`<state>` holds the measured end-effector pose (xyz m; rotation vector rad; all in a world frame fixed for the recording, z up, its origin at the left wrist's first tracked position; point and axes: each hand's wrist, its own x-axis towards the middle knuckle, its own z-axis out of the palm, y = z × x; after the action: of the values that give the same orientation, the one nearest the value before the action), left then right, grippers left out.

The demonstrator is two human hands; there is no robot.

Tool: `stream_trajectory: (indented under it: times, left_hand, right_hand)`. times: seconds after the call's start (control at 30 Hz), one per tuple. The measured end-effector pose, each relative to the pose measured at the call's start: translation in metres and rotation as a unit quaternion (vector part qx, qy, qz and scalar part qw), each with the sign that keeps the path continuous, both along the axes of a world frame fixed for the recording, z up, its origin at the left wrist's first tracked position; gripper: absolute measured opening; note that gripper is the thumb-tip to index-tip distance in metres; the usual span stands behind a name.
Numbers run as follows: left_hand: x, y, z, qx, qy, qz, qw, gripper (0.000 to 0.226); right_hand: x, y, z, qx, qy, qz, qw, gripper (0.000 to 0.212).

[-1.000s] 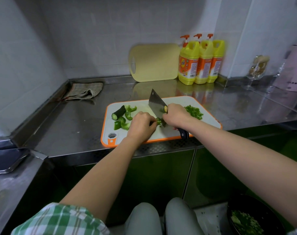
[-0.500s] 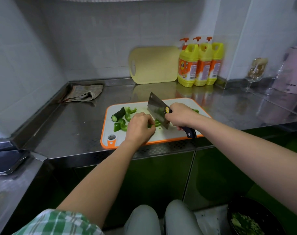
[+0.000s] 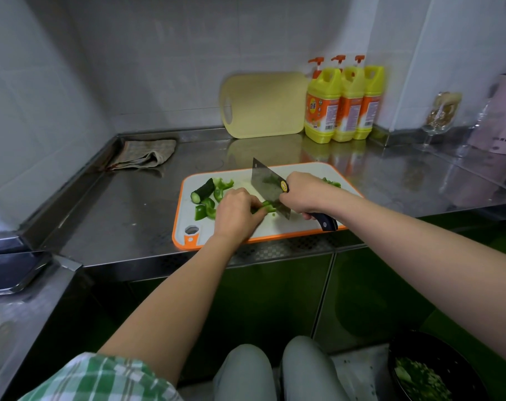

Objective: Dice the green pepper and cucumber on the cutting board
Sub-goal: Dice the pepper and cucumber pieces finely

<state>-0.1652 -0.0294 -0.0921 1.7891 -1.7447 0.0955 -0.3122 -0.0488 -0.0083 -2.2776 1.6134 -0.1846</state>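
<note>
A white cutting board (image 3: 309, 227) with an orange rim lies on the steel counter. My left hand (image 3: 236, 212) pins a green pepper strip (image 3: 265, 207) with curled fingers. My right hand (image 3: 305, 195) grips the black handle of a cleaver (image 3: 267, 186), whose blade stands on the strip just right of my left fingertips. A dark cucumber piece (image 3: 202, 191) and loose pepper chunks (image 3: 207, 209) lie at the board's left. Diced pepper (image 3: 331, 182) shows behind my right hand, mostly hidden.
A folded cloth (image 3: 144, 156) lies at the counter's back left. A yellow board (image 3: 263, 104) leans on the wall beside three yellow soap bottles (image 3: 344, 102). A glass (image 3: 439, 117) and a pink appliance (image 3: 500, 117) stand at right. A dark bowl (image 3: 431, 371) of greens sits low right.
The cleaver has come down from a raised, tilted pose onto the pepper strip. My right hand has shifted slightly left toward my left hand. The camera view has drifted a little.
</note>
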Motion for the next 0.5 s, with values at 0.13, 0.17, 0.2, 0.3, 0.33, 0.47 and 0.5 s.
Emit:
stream_trajectory:
  times: [0.13,0.17,0.2,0.3,0.33,0.47,0.5]
  left_hand:
    - [0.000,0.001,-0.001,-0.002,0.004,-0.003,1.000,0.018]
    - [0.000,0.001,0.000,-0.004,0.005,-0.003,1.000,0.018]
    - [0.000,0.002,0.000,-0.006,0.004,-0.004,1.000,0.018]
    - [-0.001,0.004,0.002,-0.005,-0.008,-0.006,1.000,0.019]
    - [-0.001,0.005,0.001,-0.005,-0.009,-0.005,1.000,0.020]
    - [0.000,0.004,0.001,-0.005,-0.001,-0.005,1.000,0.018]
    - [-0.001,0.003,0.001,-0.006,0.001,-0.005,1.000,0.018]
  right_hand:
    - [0.012,-0.001,-0.008,-0.032,0.024,-0.004,0.999,0.012]
    - [0.014,-0.001,-0.011,-0.045,0.024,-0.007,0.999,0.012]
    - [0.016,-0.002,-0.014,-0.058,0.020,-0.011,0.998,0.011]
    - [0.013,-0.008,-0.019,-0.074,-0.019,-0.018,0.997,0.014]
    - [0.010,-0.009,-0.019,-0.075,-0.036,-0.021,0.996,0.016]
    - [0.002,-0.008,-0.006,-0.062,-0.065,-0.018,0.996,0.016]
    - [0.001,-0.006,-0.002,-0.046,-0.055,-0.012,0.997,0.016]
